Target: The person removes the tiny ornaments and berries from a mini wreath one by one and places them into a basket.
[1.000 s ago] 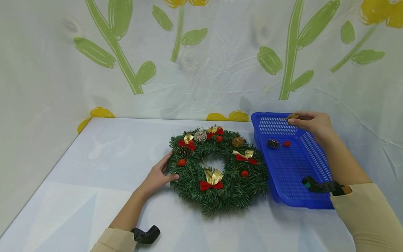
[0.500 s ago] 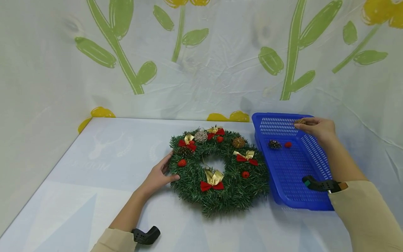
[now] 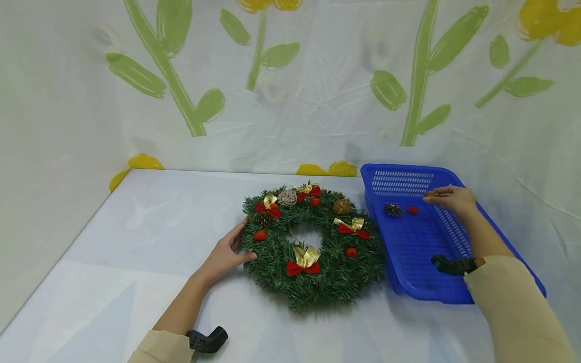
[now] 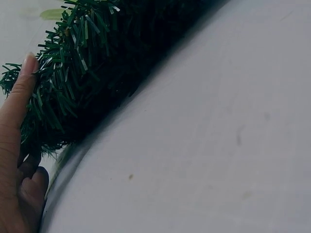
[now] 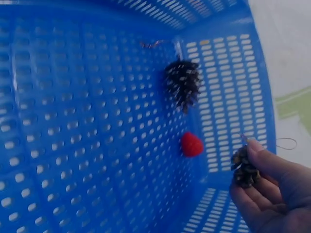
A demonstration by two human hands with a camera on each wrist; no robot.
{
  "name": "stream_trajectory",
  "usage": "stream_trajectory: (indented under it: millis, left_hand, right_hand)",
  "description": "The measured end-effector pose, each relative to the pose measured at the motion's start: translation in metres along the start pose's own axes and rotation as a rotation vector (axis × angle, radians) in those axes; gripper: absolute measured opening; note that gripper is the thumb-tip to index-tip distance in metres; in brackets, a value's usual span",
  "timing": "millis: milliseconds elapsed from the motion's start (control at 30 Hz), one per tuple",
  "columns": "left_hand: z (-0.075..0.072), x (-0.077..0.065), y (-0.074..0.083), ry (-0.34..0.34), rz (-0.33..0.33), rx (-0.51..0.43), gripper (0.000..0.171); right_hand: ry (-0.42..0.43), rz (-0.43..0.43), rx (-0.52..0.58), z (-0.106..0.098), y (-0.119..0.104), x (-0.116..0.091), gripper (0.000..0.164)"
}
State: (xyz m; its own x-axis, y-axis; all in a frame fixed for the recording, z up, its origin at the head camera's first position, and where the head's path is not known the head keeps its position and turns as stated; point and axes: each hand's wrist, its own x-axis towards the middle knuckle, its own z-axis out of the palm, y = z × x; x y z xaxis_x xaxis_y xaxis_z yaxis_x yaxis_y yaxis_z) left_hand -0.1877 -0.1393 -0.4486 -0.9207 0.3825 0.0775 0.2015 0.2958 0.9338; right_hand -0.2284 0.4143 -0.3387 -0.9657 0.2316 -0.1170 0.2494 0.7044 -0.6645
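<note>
A green Christmas wreath (image 3: 277,267) with red-and-gold bows, pine cones and red berries lies on the white table. My left hand (image 3: 229,254) holds its left edge, thumb over the greenery and fingers at the outer side. In the left wrist view that hand (image 4: 14,141) shows at the left, partly behind the needles. My right hand (image 3: 456,201) pinches a small brown pine cone (image 5: 245,167) between thumb and fingers, over the far right part of the blue basket (image 3: 410,297). A thin wire loop (image 5: 287,143) stands out beside the thumb.
Inside the basket lie a dark, white-tipped pine cone (image 3: 393,209) and a red berry ornament (image 3: 412,209). The basket stands close against the wreath's right side. Behind the table (image 3: 113,282) hangs a pale curtain (image 3: 317,101) with printed flowers.
With the pine cone still pinched, my right hand has come lower and nearer over the basket, after a slight shift right. The left hand stays on the wreath.
</note>
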Motion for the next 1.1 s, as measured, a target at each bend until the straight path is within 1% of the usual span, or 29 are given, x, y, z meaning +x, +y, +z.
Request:
stream_trajectory:
  millis: [100, 200, 300, 433, 567, 700, 800, 867, 900, 933, 1033, 1100]
  left_hand:
    - [0.000, 0.001, 0.000, 0.001, 0.001, 0.010, 0.095]
    - [0.001, 0.002, 0.001, -0.002, 0.001, 0.021, 0.095]
    - [0.002, 0.003, 0.001, -0.001, 0.006, 0.024, 0.096]
    - [0.001, 0.002, 0.000, 0.001, -0.020, 0.017, 0.095]
    - [0.000, 0.002, -0.001, 0.008, -0.012, 0.016, 0.095]
    - [-0.001, 0.001, -0.002, 0.001, 0.011, 0.011, 0.095]
    - [-0.001, 0.000, -0.002, 0.001, 0.009, 0.007, 0.094]
    - [-0.001, -0.001, -0.001, 0.003, 0.009, 0.004, 0.094]
    - [-0.001, -0.001, -0.002, 0.005, 0.007, 0.006, 0.094]
    - [-0.001, -0.002, -0.002, 0.006, 0.003, 0.008, 0.094]
    - [0.000, -0.002, -0.003, 0.004, -0.004, 0.009, 0.095]
    - [0.000, -0.002, -0.003, 0.002, -0.007, 0.010, 0.095]
  right_hand:
    - [-0.037, 0.010, -0.026, 0.000, 0.005, 0.003, 0.076]
    - [-0.043, 0.052, -0.020, 0.001, 0.010, 0.006, 0.078]
    - [-0.029, 0.114, 0.030, 0.005, 0.015, 0.007, 0.076]
    - [0.001, 0.158, 0.121, 0.011, 0.019, 0.011, 0.070]
    - [0.013, 0.197, 0.070, 0.013, 0.022, 0.016, 0.068]
    - [0.005, 0.245, -0.023, 0.016, 0.023, 0.019, 0.071]
    - [-0.006, 0.247, -0.054, 0.018, 0.022, 0.019, 0.071]
    - [-0.021, 0.249, -0.056, 0.019, 0.021, 0.019, 0.072]
    - [-0.023, 0.255, -0.047, 0.020, 0.025, 0.022, 0.076]
    - [-0.023, 0.260, -0.046, 0.020, 0.026, 0.022, 0.077]
    - [-0.018, 0.285, -0.030, 0.022, 0.028, 0.022, 0.080]
    - [-0.004, 0.293, -0.024, 0.022, 0.028, 0.022, 0.078]
